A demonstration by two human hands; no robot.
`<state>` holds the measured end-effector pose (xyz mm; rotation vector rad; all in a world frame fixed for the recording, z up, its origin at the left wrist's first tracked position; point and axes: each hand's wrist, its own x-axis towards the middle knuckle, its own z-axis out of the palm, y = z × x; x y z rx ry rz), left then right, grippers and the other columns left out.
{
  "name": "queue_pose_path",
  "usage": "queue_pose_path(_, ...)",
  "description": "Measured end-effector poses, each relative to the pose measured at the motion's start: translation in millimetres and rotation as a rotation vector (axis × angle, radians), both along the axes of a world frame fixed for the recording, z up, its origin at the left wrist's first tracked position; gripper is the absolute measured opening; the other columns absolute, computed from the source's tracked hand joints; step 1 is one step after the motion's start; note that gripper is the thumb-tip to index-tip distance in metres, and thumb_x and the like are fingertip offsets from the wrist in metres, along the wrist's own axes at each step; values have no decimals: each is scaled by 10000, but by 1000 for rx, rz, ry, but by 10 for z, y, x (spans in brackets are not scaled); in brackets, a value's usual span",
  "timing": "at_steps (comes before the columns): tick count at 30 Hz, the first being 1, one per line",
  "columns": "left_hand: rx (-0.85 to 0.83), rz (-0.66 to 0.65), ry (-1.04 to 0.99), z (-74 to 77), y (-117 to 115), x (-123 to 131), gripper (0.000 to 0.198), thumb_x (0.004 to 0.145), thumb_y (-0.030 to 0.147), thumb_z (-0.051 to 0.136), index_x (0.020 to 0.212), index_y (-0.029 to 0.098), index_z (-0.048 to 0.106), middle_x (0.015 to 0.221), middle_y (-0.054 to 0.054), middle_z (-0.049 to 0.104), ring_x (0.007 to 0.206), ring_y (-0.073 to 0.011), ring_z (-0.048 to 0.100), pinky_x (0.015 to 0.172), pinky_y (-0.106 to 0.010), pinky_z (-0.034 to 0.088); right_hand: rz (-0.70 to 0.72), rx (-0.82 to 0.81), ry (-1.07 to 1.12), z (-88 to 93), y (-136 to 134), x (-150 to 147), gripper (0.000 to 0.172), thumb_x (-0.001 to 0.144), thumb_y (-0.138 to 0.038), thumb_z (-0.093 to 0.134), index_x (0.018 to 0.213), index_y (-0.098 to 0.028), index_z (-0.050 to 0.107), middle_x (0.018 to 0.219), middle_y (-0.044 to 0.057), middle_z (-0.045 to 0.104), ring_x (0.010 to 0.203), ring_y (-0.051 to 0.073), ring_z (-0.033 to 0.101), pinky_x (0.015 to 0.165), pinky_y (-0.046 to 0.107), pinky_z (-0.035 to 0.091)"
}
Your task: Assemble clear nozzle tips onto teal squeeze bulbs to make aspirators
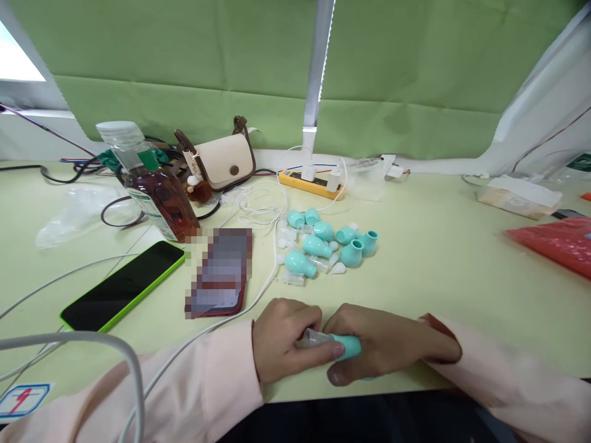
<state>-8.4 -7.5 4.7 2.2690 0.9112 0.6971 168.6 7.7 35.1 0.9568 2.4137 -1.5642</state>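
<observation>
Near the table's front edge, my left hand (289, 344) is closed around a short clear plastic tube (316, 336). My right hand (369, 341) grips a teal squeeze bulb (348, 347), most of it hidden in the palm. Tube and bulb meet end to end between the hands; how deep one sits in the other cannot be seen. Beyond them lies a loose group of teal bulbs, among them one lying on its side (300, 263) and one with its round opening facing up (351, 253). Clear tubes (293, 279) and small whitish pieces (338, 268) are scattered among these.
Left of the hands are a green-edged phone (122, 286) and a red-cased phone (220, 271), with white cables around them. Behind stand a drink bottle (159, 191), a cream handbag (226, 161) and a yellow power strip (314, 184). A red packet (558, 246) lies right.
</observation>
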Motion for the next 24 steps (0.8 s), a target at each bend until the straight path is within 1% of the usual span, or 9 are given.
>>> queue_pose_path(2,-24,-30,34,6,-28,26,355,777,364,413,496,165,327,458,51,289,428,-74,286,443,-223,197,33,93,17,-9,-32,-22,313,695,-328,536,513,-143,363,477,-66,325,450,32,287,428,174,256)
queue_pose_path(3,-51,-50,21,15,-42,35,363,795,337,387,486,163,311,452,51,275,420,-70,276,442,-223,197,44,95,28,-8,-38,-28,304,703,-317,527,522,-146,354,488,-66,320,460,34,289,433,173,259)
queue_pose_path(5,-153,-82,-51,42,-63,47,377,820,313,337,478,161,297,438,53,249,404,-63,251,430,-217,200,75,46,45,9,-37,-31,288,731,-317,498,551,-152,347,513,-64,333,478,37,311,445,168,274)
queue_pose_path(7,-319,-88,-146,69,-67,50,401,832,325,313,468,161,280,431,58,207,400,-61,208,408,-215,184,96,-3,64,37,-31,-33,284,754,-327,474,571,-156,342,526,-62,347,487,41,329,455,168,289)
queue_pose_path(9,-492,-80,-230,79,-56,48,419,825,357,329,458,163,269,430,62,186,408,-60,178,393,-219,159,110,21,96,58,-26,-38,288,763,-328,470,572,-158,337,521,-62,343,488,44,326,461,171,291)
queue_pose_path(12,-668,-89,-325,55,-24,48,428,804,386,366,446,160,304,406,61,242,398,-52,199,386,-222,151,147,113,127,62,-23,-48,301,775,-320,456,555,-157,330,512,-61,329,491,48,311,474,180,290)
queue_pose_path(15,-800,-99,-390,8,1,55,424,782,396,397,437,153,352,390,58,288,378,-45,226,373,-218,151,185,160,133,50,-14,-48,321,784,-351,436,547,-157,336,512,-57,324,500,55,310,482,187,296)
queue_pose_path(20,-967,-65,-475,-39,7,80,426,712,428,480,410,147,374,370,59,312,359,-37,255,352,-197,161,271,171,123,48,14,-41,337,815,-365,376,552,-155,349,501,-58,310,482,52,308,476,182,295)
queue_pose_path(24,-1110,-118,-532,-56,34,82,421,664,403,546,390,145,358,346,69,299,325,-27,248,329,-181,151,333,276,79,58,1,-46,317,819,-370,372,591,-152,406,518,-51,353,492,56,336,492,177,306)
